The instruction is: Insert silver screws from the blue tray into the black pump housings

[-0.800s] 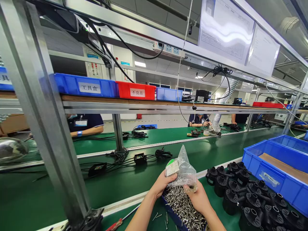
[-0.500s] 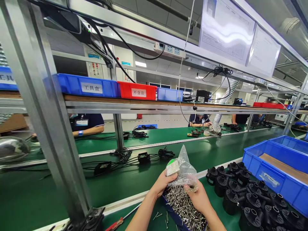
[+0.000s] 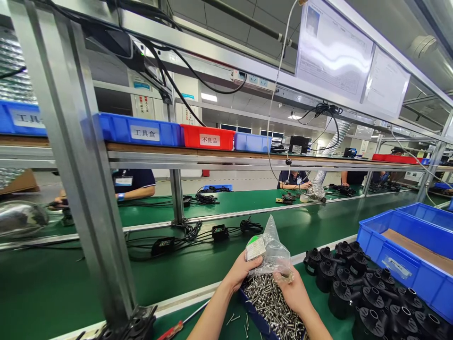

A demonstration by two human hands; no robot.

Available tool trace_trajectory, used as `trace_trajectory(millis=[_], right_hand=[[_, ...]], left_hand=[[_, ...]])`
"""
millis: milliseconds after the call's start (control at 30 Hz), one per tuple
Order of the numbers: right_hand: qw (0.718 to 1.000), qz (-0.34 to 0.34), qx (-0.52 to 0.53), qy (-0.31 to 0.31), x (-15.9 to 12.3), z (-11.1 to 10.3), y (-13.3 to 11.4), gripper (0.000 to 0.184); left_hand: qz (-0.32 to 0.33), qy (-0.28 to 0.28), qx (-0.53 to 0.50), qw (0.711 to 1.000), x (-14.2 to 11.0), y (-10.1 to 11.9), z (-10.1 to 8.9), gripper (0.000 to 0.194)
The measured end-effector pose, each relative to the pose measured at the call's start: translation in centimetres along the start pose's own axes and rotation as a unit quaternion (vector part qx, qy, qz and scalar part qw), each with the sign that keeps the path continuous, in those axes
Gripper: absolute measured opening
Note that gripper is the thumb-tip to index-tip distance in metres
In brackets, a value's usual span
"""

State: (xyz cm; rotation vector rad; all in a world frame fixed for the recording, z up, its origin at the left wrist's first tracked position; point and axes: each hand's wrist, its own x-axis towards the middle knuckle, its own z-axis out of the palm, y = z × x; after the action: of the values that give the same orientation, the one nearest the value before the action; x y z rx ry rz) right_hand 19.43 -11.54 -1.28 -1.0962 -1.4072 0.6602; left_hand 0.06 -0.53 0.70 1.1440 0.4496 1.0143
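A clear plastic bag (image 3: 274,250) with a white label and a green sticker is held up between both hands. My left hand (image 3: 244,269) is closed on its labelled left side, thumb over the label. On the lower right, my right hand (image 3: 290,285) pinches the bag's crumpled edge. Right below sits a blue box (image 3: 255,317) heaped with metal screws (image 3: 271,302). A few loose screws (image 3: 233,318) lie on the green bench left of that box. Whatever the bag contains is hard to make out.
Black cylindrical parts with spouts (image 3: 373,297) stand in rows at right, before a blue bin (image 3: 399,257). A screwdriver (image 3: 173,330) lies at lower left by a metal post (image 3: 83,179). Cabled black units (image 3: 219,231) rest on the green surface beyond. Co-workers sit across.
The view has shifted slightly, so the shelf and post appear a little further right. Both hands keep their hold on the bag, which has hardly moved.
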Motion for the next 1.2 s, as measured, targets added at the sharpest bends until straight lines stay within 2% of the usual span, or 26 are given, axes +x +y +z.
trace_trajectory(millis=[400,733,833,1000,1200], right_hand=[[1.000,-0.007,-0.021,-0.002,-0.3,0.0,-1.1,0.067],[1.000,-0.021,0.009,-0.008,0.2,-0.3,-1.4,0.069],[1.000,-0.016,-0.006,-0.013,1.2,0.0,-2.1,0.068],[0.999,-0.007,-0.042,-0.024,4.3,0.4,-2.8,0.069],[0.994,0.017,-0.110,-0.005,6.9,0.7,-2.2,0.049]], left_hand=[[0.001,-0.003,0.003,1.000,0.1,-0.3,-0.3,0.077],[0.008,0.053,0.023,0.998,0.6,-0.2,0.6,0.083],[0.001,0.066,0.008,0.998,1.0,-0.2,0.6,0.080],[-0.029,0.079,-0.039,0.996,1.7,-0.3,0.2,0.069],[-0.058,0.080,-0.096,0.990,2.2,-0.7,-0.4,0.073]])
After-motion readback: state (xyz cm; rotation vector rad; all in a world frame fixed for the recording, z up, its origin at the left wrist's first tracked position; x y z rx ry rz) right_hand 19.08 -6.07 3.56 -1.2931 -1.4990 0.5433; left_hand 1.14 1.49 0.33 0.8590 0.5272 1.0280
